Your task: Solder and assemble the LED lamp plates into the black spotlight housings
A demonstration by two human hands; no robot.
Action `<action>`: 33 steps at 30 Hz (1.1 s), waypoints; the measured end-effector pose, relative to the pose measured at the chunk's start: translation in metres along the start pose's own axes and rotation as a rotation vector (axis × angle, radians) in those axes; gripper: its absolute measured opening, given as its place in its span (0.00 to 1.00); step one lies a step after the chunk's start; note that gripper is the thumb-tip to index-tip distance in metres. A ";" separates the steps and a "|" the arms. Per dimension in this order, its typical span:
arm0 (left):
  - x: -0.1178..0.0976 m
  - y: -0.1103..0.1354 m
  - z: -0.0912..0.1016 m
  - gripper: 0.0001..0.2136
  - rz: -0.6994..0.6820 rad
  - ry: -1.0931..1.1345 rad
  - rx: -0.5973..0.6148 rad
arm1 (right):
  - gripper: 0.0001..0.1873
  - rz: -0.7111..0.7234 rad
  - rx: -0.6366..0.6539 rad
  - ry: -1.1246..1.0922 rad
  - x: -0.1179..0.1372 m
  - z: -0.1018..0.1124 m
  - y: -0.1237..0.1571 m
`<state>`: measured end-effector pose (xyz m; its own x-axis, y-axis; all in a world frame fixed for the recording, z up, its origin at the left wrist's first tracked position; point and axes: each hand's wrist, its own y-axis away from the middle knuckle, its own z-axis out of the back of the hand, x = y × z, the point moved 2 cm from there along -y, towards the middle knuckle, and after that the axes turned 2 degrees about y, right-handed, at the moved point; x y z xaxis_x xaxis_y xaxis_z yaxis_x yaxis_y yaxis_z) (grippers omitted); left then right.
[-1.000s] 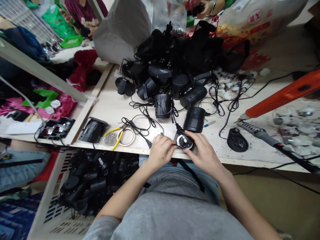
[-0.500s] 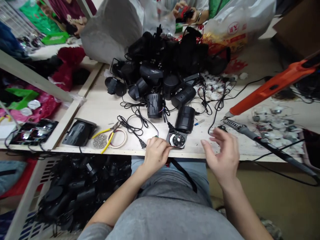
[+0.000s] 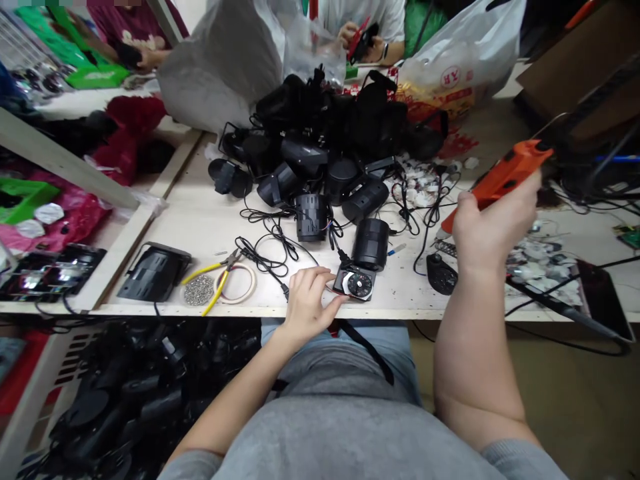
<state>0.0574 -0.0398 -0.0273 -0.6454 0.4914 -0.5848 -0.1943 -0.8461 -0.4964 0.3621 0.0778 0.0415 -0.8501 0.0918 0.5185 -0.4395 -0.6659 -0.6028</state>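
Left hand (image 3: pixel 311 303): half-spread, fingertips at edge of dial unit (image 3: pixel 359 285)
Right hand (image 3: pixel 490 227): wrapped round orange tool (image 3: pixel 513 175)
Pliers (image 3: pixel 217 291): on bench (image 3: pixel 190 200), overlapping tape roll (image 3: pixel 253 287)

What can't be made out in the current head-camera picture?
Head view:
Lower side of the orange plastic tool: covered by the right hand.
Anything beneath the left hand: covered by its own palm and fingers.
Markings on the round black disc: too small to read.
White plastic basket: cut off by the bottom edge.
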 end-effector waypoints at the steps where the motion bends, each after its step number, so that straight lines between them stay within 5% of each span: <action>1: -0.006 0.000 0.003 0.11 -0.014 0.014 -0.044 | 0.34 -0.041 0.008 0.019 0.003 -0.001 -0.001; 4: -0.037 0.000 -0.007 0.01 -0.130 0.127 -0.045 | 0.23 -0.075 0.031 0.052 0.012 0.000 -0.002; 7: -0.081 -0.010 -0.055 0.05 -0.259 0.190 0.331 | 0.24 -0.060 0.032 0.106 0.013 0.001 -0.003; 10: -0.110 -0.034 -0.118 0.15 -0.119 0.013 0.593 | 0.27 -0.050 0.048 0.145 0.009 0.001 -0.003; 12: -0.119 -0.051 -0.152 0.23 -0.047 -0.083 0.632 | 0.27 -0.024 0.077 0.137 0.009 0.003 -0.003; 16: -0.128 -0.070 -0.194 0.20 -0.100 -0.152 0.601 | 0.32 -0.022 0.120 0.124 0.013 0.012 -0.006; 27: -0.129 -0.086 -0.230 0.14 -0.098 -0.003 0.519 | 0.27 -0.043 0.312 -0.061 0.024 0.013 -0.006; 33: -0.136 -0.091 -0.219 0.19 -0.142 0.068 0.512 | 0.30 0.120 0.155 -0.282 0.028 0.019 0.008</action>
<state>0.3248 0.0160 -0.0433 -0.5404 0.6061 -0.5836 -0.6224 -0.7547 -0.2073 0.3405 0.0608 0.0629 -0.7698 -0.1882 0.6099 -0.2732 -0.7664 -0.5813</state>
